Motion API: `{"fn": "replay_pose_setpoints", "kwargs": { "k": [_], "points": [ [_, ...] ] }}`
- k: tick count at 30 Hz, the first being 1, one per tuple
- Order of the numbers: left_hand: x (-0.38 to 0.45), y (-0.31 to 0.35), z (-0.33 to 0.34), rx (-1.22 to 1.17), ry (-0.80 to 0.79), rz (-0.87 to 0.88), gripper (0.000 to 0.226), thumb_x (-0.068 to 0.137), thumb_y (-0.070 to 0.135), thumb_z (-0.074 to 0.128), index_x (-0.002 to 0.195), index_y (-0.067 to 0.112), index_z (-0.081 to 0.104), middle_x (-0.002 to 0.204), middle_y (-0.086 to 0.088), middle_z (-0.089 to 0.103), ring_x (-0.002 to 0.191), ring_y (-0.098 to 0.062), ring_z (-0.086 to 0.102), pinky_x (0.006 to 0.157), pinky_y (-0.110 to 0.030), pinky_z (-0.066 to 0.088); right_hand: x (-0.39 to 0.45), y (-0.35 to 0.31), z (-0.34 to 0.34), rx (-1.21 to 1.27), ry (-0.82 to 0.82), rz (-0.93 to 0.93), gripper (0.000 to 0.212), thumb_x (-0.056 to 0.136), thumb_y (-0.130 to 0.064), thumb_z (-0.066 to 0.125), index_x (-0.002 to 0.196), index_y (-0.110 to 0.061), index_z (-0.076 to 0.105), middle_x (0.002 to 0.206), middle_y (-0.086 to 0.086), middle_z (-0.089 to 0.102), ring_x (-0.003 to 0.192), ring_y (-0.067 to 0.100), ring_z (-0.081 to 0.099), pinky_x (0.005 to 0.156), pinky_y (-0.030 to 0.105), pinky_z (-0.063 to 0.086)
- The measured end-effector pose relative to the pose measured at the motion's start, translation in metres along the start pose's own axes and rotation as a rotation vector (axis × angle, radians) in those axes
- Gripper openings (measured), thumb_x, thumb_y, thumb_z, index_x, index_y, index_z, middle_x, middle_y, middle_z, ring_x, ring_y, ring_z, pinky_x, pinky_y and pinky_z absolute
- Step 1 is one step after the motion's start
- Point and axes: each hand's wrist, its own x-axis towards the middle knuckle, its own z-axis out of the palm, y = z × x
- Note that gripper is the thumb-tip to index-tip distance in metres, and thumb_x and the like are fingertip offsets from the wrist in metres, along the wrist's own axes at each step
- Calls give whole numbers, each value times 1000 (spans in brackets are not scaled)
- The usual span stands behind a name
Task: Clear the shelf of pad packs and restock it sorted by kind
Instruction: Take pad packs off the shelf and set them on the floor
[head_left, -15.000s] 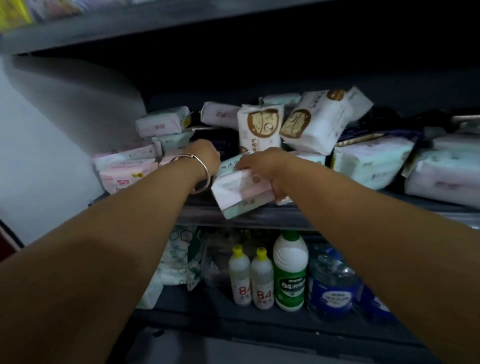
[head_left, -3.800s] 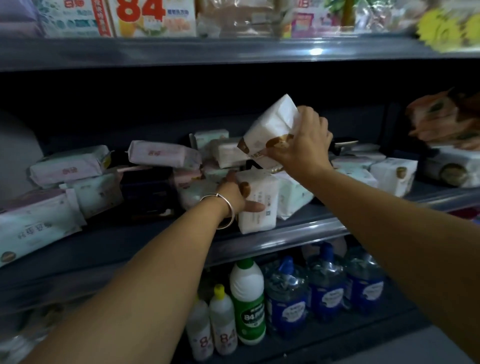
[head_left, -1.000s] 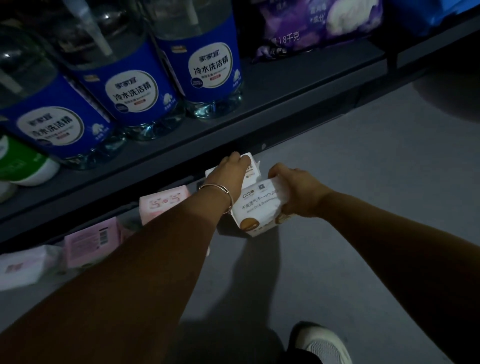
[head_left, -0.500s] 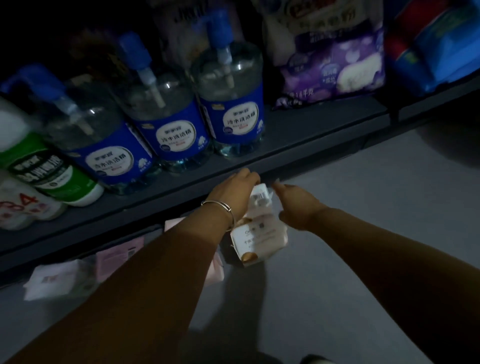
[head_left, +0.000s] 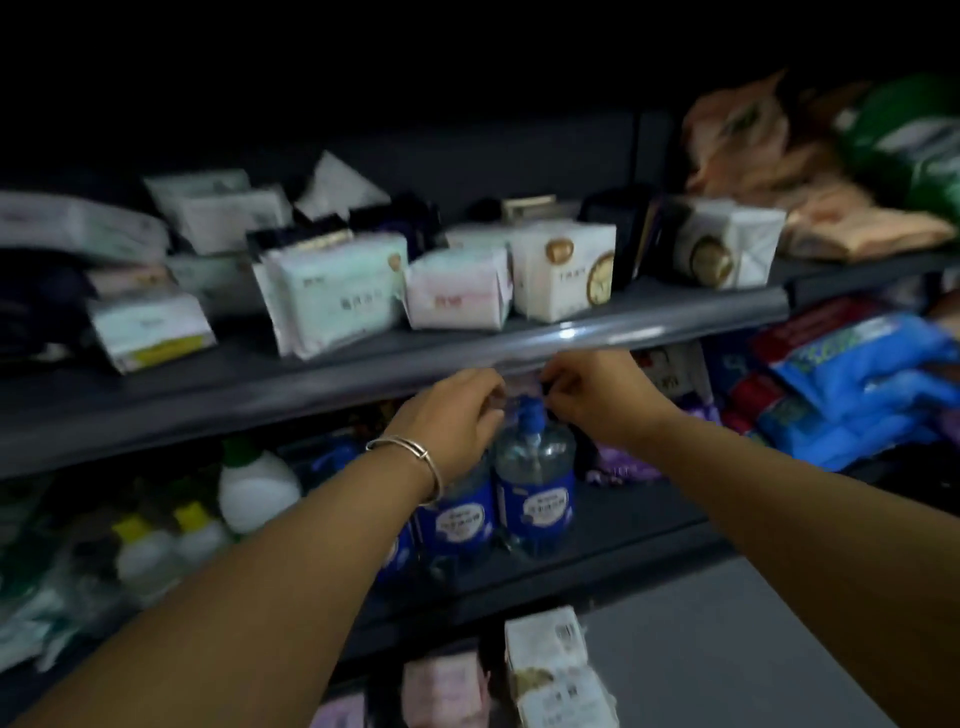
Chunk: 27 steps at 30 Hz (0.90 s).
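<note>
Your left hand (head_left: 457, 415) and right hand (head_left: 597, 400) hang empty just under the shelf (head_left: 519, 348) lip, fingers loosely curled and gripping nothing. Several pad packs (head_left: 457, 296) sit near the shelf's front edge; the blurred pile at left defies counting. Two more packs (head_left: 550, 665) lie on the floor (head_left: 727, 649) below. Two blue-labelled bottles (head_left: 535, 483) stand directly behind your hands. A bare strip runs along the shelf front.
</note>
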Motion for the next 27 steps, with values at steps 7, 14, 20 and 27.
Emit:
{"fn": "replay_pose_setpoints", "kwargs": {
  "k": [7, 14, 20, 27],
  "points": [
    [43, -3, -59, 99, 167, -6, 38, 91, 27, 56, 126, 16, 48, 125, -2, 45, 116, -21, 45, 97, -34, 40, 43, -18, -54, -178, 158, 14, 46, 85, -22, 64, 129, -13, 53, 123, 9, 55, 114, 28, 51, 90, 33, 43],
    [115, -11, -67, 397, 9, -114, 85, 78, 17, 66, 146, 20, 15, 149, -1, 19, 137, -22, 22, 111, -37, 18, 99, 6, -71, -596, 3, -23, 94, 82, -27, 70, 150, -24, 5, 159, 4, -7, 145, 33, -1, 115, 46, 16],
    [160, -23, -79, 452, -337, -203, 116, 69, 34, 79, 150, 21, -3, 158, 0, 3, 146, -20, 5, 117, -47, 8, 150, 12, -71, -584, -175, -6, 105, 81, -13, 69, 149, -37, -8, 157, -3, -21, 143, 38, -17, 114, 60, 4],
    [176, -23, -88, 469, -512, -202, 103, 67, 28, 80, 146, 30, 15, 146, -1, 34, 128, -25, 38, 106, -43, 38, 165, 21, -85, -713, -259, -41, 111, 67, -39, 80, 149, -35, 5, 148, 0, 31, 130, 32, 22, 105, 44, 28]
  ]
}}
